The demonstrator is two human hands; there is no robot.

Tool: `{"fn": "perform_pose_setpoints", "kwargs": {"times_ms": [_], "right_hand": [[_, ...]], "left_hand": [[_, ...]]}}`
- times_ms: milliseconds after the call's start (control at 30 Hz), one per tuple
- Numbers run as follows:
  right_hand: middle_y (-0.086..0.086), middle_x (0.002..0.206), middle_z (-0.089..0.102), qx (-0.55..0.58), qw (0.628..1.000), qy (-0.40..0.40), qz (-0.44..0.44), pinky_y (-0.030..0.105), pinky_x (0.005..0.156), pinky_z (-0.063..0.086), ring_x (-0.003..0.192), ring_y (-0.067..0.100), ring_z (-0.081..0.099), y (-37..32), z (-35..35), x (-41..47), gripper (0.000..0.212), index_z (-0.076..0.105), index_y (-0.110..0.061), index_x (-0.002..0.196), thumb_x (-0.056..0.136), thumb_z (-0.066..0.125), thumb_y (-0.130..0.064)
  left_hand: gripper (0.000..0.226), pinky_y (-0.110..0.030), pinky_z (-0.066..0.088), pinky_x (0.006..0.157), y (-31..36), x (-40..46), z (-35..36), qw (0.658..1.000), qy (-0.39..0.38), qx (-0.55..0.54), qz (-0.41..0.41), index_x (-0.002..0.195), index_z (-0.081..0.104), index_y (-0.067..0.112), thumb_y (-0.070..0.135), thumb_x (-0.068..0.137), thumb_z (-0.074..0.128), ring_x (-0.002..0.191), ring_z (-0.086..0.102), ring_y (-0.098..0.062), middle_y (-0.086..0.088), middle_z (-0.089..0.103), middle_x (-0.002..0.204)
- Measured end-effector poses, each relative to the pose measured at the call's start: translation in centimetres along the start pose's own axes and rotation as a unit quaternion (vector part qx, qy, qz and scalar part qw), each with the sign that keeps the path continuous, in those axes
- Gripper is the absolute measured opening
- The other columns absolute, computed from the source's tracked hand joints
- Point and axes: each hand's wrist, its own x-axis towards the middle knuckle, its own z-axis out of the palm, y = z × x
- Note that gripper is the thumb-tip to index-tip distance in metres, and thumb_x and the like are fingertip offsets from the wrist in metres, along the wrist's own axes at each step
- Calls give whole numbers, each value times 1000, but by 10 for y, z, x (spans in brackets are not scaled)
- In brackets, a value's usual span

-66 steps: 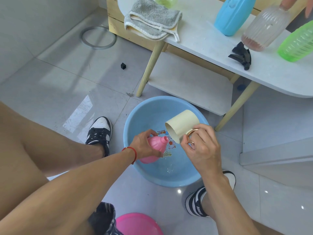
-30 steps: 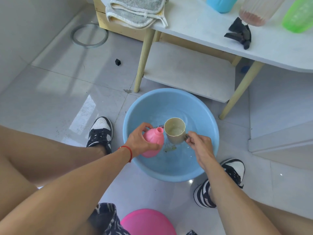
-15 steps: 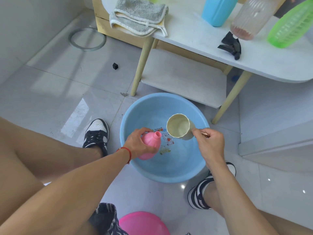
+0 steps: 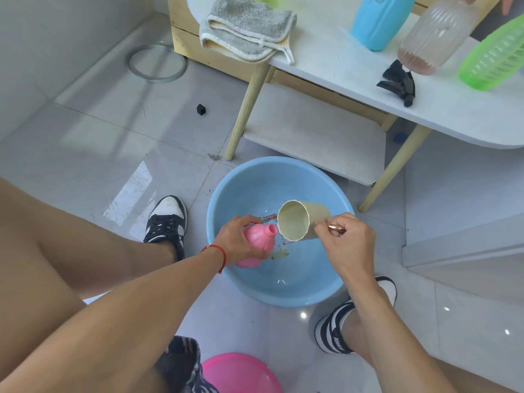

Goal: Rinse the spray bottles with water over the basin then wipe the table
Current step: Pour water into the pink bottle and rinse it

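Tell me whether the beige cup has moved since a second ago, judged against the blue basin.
Yes. The beige cup has risen from near the blue basin floor and tipped sideways, its mouth now beside the pink bottle neck.

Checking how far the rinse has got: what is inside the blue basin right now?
The blue basin shows a shallow film of water and a printed picture on its floor. The pink bottle and cream cup, held above it, cover part of that floor.
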Motion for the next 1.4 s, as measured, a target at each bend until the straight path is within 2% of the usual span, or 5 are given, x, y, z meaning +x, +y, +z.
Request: {"fn": "perform_pose_setpoints", "kwargs": {"times_ms": [233, 433, 800, 1100, 1400], "right_hand": [[4, 62, 57, -33, 999, 8, -40, 36, 62, 47, 64, 22, 55, -4, -1, 1, 33, 55, -1, 55, 77, 68, -23], [2, 67, 61, -61, 997, 14, -53, 36, 70, 47, 73, 22, 59, -5, -3, 3, 32, 57, -3, 55, 78, 75, -14], [2, 69, 61, -93, 987, 36, -123, 29, 66, 45, 77, 23, 59, -11, -6, 1, 31, 58, -6, 54, 77, 78, -6], [3, 72, 62, -98, 982, 51, -156, 40, 61, 54, 80, 26, 60, -10, -2, 0, 28, 58, -6, 57, 79, 73, -13], [4, 71, 61, -132, 961, 77, -232, 28, 63, 47, 77, 27, 59, -10, 1, 0, 28, 57, -8, 59, 81, 74, -10]], "left_hand": [[72, -32, 52, 93, -2, 2, 0, 1000, -10, 21, 6, 120, 64, 40, 42, 54, 93, 109, 59, -14, 9, 58, 119], [71, -33, 53, 94, -1, 1, 0, 999, -10, 33, 14, 119, 65, 38, 42, 54, 93, 108, 60, -14, 8, 58, 118], [69, -34, 53, 94, 1, 1, 1, 998, -16, 50, 16, 119, 64, 39, 43, 56, 93, 108, 59, -15, 8, 58, 116], [69, -32, 52, 93, 1, 2, 0, 998, -16, 52, 14, 119, 65, 39, 44, 56, 93, 108, 58, -14, 9, 59, 116], [70, -29, 51, 90, 0, 1, 0, 999, -17, 48, 14, 117, 65, 40, 45, 53, 94, 108, 59, -13, 10, 59, 117]]}}
